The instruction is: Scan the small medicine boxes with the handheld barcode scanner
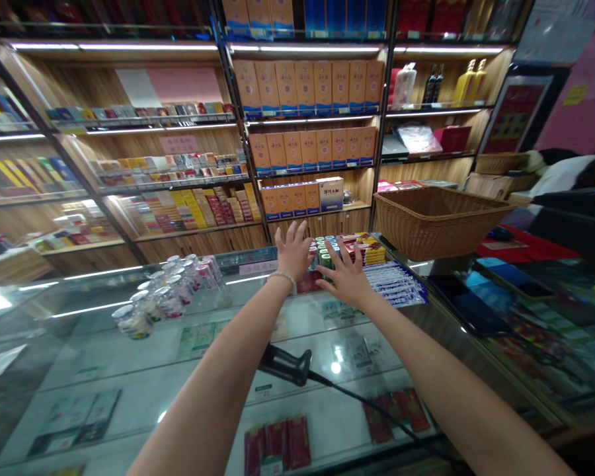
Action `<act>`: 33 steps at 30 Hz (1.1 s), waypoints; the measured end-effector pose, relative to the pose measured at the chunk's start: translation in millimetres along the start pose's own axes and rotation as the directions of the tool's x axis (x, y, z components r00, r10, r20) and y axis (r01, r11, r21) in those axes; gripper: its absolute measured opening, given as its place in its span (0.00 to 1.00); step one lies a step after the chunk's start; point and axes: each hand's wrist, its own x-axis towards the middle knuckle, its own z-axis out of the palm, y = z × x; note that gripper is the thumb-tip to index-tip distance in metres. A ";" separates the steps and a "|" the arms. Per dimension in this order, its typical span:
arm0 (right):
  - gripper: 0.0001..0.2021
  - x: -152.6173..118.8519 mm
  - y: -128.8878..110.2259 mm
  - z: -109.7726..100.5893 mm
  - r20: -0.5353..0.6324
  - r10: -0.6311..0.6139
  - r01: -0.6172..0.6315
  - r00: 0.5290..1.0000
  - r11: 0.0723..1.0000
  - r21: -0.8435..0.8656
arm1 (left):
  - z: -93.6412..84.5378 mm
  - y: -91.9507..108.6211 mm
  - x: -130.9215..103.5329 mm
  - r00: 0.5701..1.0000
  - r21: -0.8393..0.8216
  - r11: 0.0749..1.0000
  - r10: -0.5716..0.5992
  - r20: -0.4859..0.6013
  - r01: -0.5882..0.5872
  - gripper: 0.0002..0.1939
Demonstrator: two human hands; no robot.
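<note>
My left hand [293, 252] reaches over the far part of the glass counter [213, 403], its fingers spread. A beaded bracelet [283, 278] circles that wrist. Close beside it, my right hand [347, 276] also has its fingers apart. Both are at a row of small green-labelled packs [322, 248]; whether the fingertips touch them I cannot tell. Red and yellow packs [371, 248] lie just behind my right hand, and blue-and-white stick packets [395, 283] lie to its right. Partly hidden by my left forearm is a black corded handheld scanner [286, 363].
Clear-bodied small jars [166, 291] cluster on the counter's left. A wicker basket [441, 221] stands at the right, with a dark phone [469, 305] in front of it. Shelves behind hold orange boxes [305, 88] and many small packs. Dark red packs [277, 444] lie beneath the glass.
</note>
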 end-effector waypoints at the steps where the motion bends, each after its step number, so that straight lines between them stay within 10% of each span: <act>1: 0.20 -0.1 -0.1 -0.1 0.000 0.003 -0.003 1.000 1.000 -0.005 | -1.5 -0.9 -0.2 1.000 -0.004 1.000 0.007 0.002 -0.007 0.23; 17: 0.27 -2.3 2.2 -0.5 -0.037 0.017 -0.018 0.999 1.000 -0.025 | -19.8 -19.9 -15.0 0.999 0.045 0.999 -0.017 0.044 0.015 0.37; 33: 0.28 9.1 -13.6 -7.4 -0.049 0.048 -0.050 0.998 0.998 -0.026 | -78.0 -53.3 -53.5 0.994 0.077 0.991 -0.110 -0.007 0.111 0.35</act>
